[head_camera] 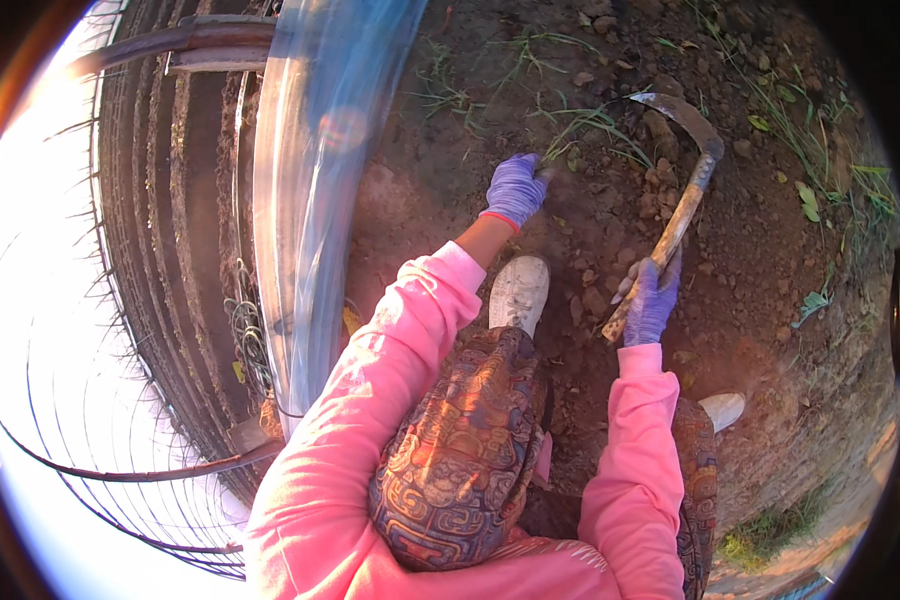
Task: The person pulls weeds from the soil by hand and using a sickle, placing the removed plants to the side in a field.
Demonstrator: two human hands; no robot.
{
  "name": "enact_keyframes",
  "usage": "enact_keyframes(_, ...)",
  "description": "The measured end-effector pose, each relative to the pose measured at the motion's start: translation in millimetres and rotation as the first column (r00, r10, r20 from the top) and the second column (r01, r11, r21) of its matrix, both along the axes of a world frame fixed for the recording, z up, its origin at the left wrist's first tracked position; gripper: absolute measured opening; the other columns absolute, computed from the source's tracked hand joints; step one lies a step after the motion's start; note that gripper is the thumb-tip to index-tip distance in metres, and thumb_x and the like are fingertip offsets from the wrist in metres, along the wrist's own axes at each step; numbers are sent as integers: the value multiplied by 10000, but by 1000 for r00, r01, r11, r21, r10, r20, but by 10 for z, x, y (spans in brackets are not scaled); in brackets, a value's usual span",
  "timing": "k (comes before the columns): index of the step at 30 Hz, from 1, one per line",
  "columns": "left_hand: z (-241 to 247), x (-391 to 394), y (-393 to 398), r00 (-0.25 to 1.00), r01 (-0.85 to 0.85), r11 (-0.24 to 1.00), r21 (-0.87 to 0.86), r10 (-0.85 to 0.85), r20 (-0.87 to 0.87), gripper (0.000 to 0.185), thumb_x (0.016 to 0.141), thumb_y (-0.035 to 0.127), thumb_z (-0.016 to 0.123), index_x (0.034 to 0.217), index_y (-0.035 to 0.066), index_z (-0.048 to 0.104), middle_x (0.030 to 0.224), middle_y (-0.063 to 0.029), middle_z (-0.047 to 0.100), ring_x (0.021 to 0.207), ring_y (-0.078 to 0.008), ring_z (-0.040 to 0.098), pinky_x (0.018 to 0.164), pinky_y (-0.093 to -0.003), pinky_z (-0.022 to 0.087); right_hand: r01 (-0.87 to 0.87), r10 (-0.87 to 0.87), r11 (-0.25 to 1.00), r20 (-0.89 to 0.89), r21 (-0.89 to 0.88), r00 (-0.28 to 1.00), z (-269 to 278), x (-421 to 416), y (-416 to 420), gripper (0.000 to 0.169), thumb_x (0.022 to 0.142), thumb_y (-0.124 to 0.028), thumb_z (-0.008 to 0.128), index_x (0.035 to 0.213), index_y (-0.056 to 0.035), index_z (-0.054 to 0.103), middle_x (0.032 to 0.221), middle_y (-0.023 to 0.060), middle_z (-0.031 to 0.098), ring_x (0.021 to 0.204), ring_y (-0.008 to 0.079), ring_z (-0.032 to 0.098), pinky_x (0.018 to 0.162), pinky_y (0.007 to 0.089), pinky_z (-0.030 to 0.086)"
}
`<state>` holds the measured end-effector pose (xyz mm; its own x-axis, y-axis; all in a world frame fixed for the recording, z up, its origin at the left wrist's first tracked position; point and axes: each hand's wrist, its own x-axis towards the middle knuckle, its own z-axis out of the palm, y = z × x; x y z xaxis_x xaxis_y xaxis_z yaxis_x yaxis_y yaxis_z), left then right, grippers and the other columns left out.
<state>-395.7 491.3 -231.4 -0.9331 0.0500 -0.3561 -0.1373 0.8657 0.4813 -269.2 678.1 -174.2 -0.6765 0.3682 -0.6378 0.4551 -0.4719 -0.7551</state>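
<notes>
My left hand [517,187], in a purple knitted glove, is closed around the base of a tuft of green grass [585,127]. The blades fan out to the right over the soil. In my right hand [652,300], gloved the same way, is the wooden handle [679,225] of a sickle. Its curved, soil-stained blade [682,116] points up and left, its tip just above the grass tuft. Loose brown soil [607,225] with clods lies beneath both hands.
A clear plastic sheet [307,225] runs along my left side, with planted rows [172,187] and curved hoops [120,472] beyond it. A coiled cable [247,337] lies beside the sheet. More grass [817,142] grows at the right. My white shoe [520,292] stands between my arms.
</notes>
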Motion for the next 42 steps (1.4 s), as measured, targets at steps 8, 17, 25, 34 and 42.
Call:
enact_keyframes(8,-109,-184,-293,906,-416,871,262,371,204,289,777,123,595,1035,16,521,809,-76,601,584,-138,583,428,-278,478,-123,122,992,17,24,992,-367,663,-205,636,802,-76,491,1351,-196,193,696,23,475,420,74,420,355,201,383)
enact_keyframes(17,18,-431,214,993,113,990,-79,-111,31,378,738,317,615,1007,53,578,865,-157,618,801,-302,592,713,-395,454,-206,205,979,109,-7,973,-306,651,-274,652,807,-61,493,1354,-243,189,719,16,495,427,67,408,361,204,372)
enact_keyframes(25,-91,-468,-80,898,-357,906,227,265,352,352,795,207,595,1080,14,520,729,-98,606,505,-156,575,449,-291,456,-221,219,975,43,36,975,-364,1055,-534,655,797,-48,461,1359,-235,181,803,23,515,467,53,406,397,187,381)
enact_keyframes(34,42,-451,-193,843,-504,799,329,370,391,315,805,186,584,1058,11,519,672,-70,583,483,-140,558,402,-254,449,-343,340,925,44,163,939,-556,1107,-538,653,785,-25,445,1360,-208,193,918,26,531,501,44,416,452,173,377)
enact_keyframes(42,-56,-226,-272,761,-636,620,460,402,509,228,810,168,577,992,39,534,707,-58,580,483,-142,543,409,-262,472,-291,310,950,233,-113,922,-134,565,-551,595,822,-83,450,1346,-240,213,731,2,492,478,48,402,401,183,377)
